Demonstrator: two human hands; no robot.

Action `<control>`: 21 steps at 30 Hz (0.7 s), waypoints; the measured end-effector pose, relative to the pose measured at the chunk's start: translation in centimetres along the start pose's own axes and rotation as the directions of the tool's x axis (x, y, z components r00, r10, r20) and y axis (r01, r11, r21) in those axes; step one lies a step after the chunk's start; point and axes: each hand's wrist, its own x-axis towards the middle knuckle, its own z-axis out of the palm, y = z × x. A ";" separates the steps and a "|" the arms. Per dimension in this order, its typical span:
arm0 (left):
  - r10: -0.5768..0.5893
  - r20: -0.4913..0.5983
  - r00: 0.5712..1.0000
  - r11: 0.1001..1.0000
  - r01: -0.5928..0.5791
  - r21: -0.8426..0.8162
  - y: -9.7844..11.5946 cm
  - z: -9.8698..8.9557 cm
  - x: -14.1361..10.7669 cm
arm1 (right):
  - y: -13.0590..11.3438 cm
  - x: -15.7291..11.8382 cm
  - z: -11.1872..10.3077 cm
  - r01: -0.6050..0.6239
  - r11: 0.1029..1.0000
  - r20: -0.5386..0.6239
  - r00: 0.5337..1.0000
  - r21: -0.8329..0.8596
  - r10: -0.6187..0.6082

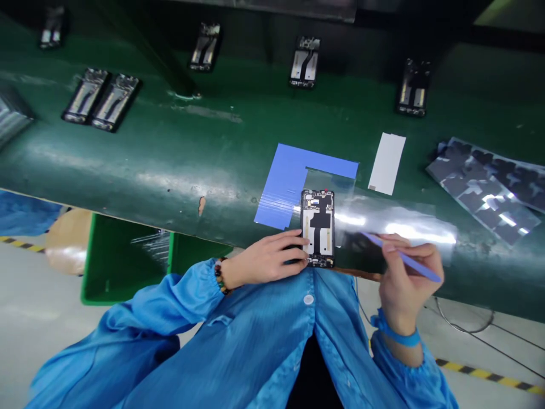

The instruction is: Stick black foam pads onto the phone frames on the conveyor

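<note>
In the head view an opened phone [318, 227] lies at the table's front edge, its inner board, black flex strip and pale plates facing up. My left hand [272, 258] reaches in from the left with fingers stretched out, their tips resting on the phone's lower left edge. To the right of the phone, my right hand [406, 272] is closed round a slim purple stick-like tool [413, 265]. Its tip points left toward the phone, apart from it. Under and behind the phone are a clear sheet [330, 178] and a blue sheet [279, 182].
Several more opened phones, including one [305, 62], lie along the back of the green table [170, 153]. A white strip [387, 163] and film sheets with dark cutouts [485, 190] are at right. A green bin [123, 291] stands below the left edge. A post [149, 51] rises at back left.
</note>
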 end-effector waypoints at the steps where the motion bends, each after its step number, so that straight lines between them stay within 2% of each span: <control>1: 0.012 -0.031 0.999 1.000 -0.012 0.005 0.3 0.1 -0.2 | 0.3 1.1 0.1 0.039 0.999 -0.042 0.998 0.002 -0.039; 4: 0.084 -0.125 0.989 0.996 -0.084 0.009 0.5 -0.9 -0.7 | 1.5 3.5 0.4 0.104 0.995 -0.101 0.989 -0.004 -0.104; 6: 0.098 -0.121 0.988 0.995 -0.098 0.011 -0.1 -2.7 -0.5 | 2.2 4.1 0.5 0.105 0.994 -0.112 0.988 0.005 -0.104; 9: -0.048 -0.111 0.993 0.998 0.051 0.029 -3.0 -5.6 1.7 | 2.9 4.1 0.5 0.105 0.994 -0.129 0.986 0.021 -0.102; 11: -0.170 -0.200 0.965 0.982 0.182 0.043 -6.7 -6.5 5.0 | 3.0 3.9 0.5 0.105 0.994 -0.134 0.986 0.012 -0.102; 13: -0.249 -0.300 0.921 0.961 0.273 0.039 -11.7 -6.0 9.3 | 2.8 3.8 0.6 0.089 0.996 -0.134 0.987 -0.004 -0.088; 15: -0.314 -0.286 0.905 0.943 0.333 0.018 -17.2 -4.3 13.9 | 2.6 3.8 0.7 0.073 0.997 -0.130 0.989 -0.011 -0.074; 17: -0.337 -0.272 0.901 0.938 0.346 -0.018 -22.4 -2.3 17.8 | 2.4 3.8 0.8 0.065 0.998 -0.122 0.990 -0.011 -0.066; 19: -0.389 -0.204 0.898 0.920 0.390 -0.037 -26.5 -0.4 20.4 | 2.4 3.8 0.8 0.057 0.998 -0.110 0.992 -0.007 -0.058; 21: -0.456 -0.133 0.880 0.890 0.456 -0.034 -29.3 1.0 21.7 | 2.4 3.8 0.7 0.047 0.999 -0.104 0.993 -0.003 -0.047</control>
